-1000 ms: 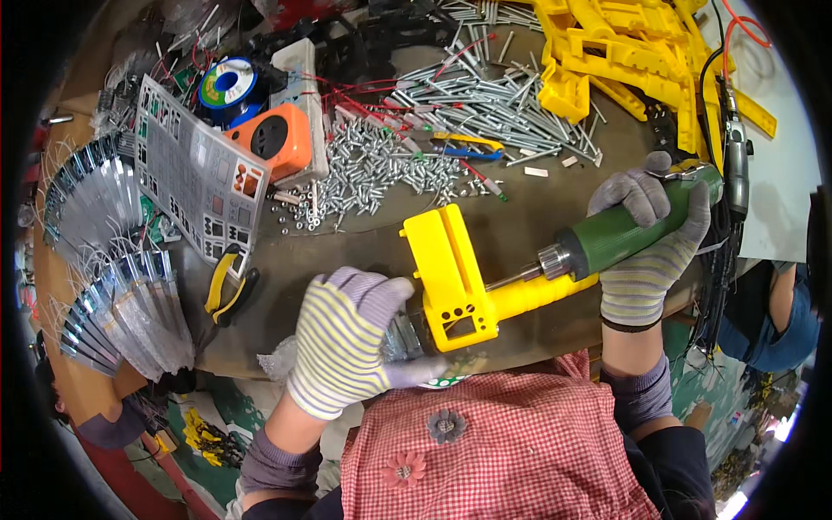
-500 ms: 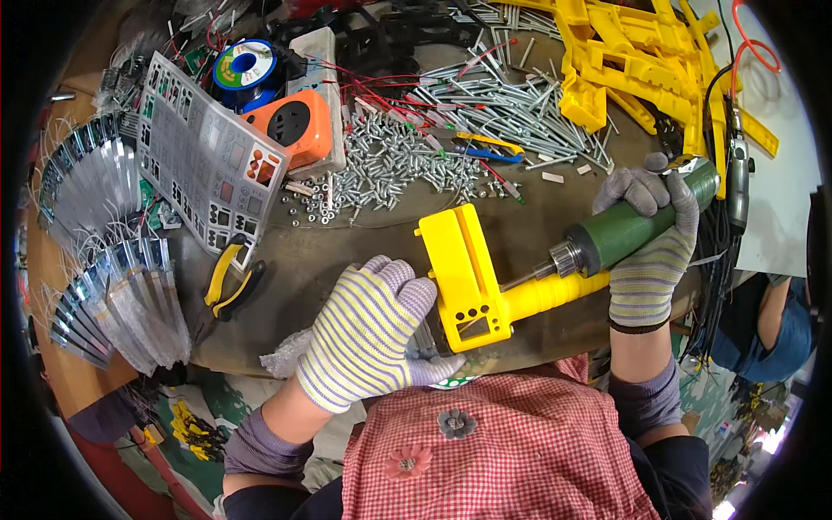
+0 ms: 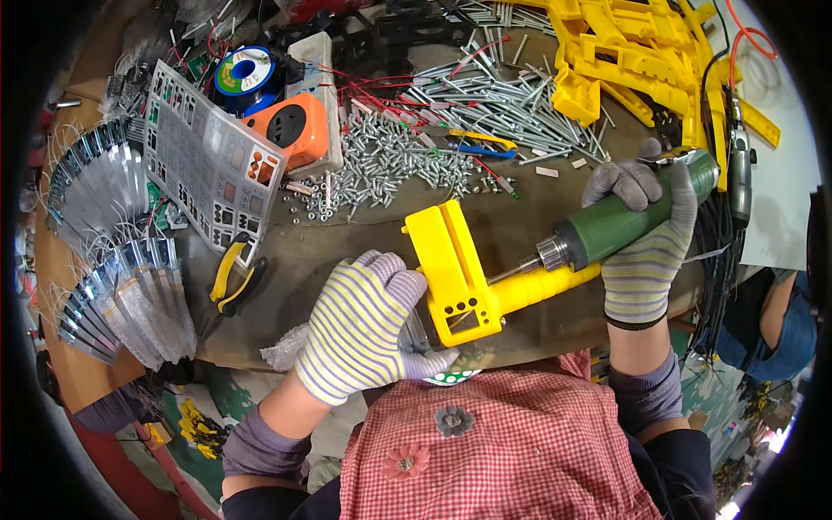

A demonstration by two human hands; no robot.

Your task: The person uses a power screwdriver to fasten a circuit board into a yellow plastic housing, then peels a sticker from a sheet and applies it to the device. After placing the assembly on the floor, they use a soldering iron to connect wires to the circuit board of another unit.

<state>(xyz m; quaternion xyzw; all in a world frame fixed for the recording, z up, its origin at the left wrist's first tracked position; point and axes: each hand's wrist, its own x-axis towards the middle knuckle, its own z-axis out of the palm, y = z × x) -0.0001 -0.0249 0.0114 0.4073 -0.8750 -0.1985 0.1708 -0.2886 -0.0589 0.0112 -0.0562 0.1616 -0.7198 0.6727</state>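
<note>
My left hand point(image 3: 357, 327), in a striped knit glove, is closed against the left side of a yellow plastic housing point(image 3: 451, 269) with a ribbed handle. A clear or greyish piece shows between its thumb and fingers; its kind is unclear. My right hand point(image 3: 647, 234), gloved alike, is wrapped round a green power screwdriver point(image 3: 617, 227). The tool's bit points left and meets the housing's side, just above the handle; the exact contact point is hidden. The housing lies tilted near the bench's front edge, its handle running right, beneath the screwdriver.
Beyond the housing lie heaped short screws point(image 3: 381, 160) and long screws point(image 3: 511, 100). Yellow housings point(image 3: 641, 52) are piled at far right, beside a hanging tool point(image 3: 739, 182). Left are yellow-black pliers point(image 3: 230, 282), a printed sheet point(image 3: 208, 165), an orange socket box point(image 3: 299, 130) and fanned clear panels point(image 3: 139, 295).
The housing and the screwdriver have shifted slightly left together, still in the same grips. The view itself has also moved a little.
</note>
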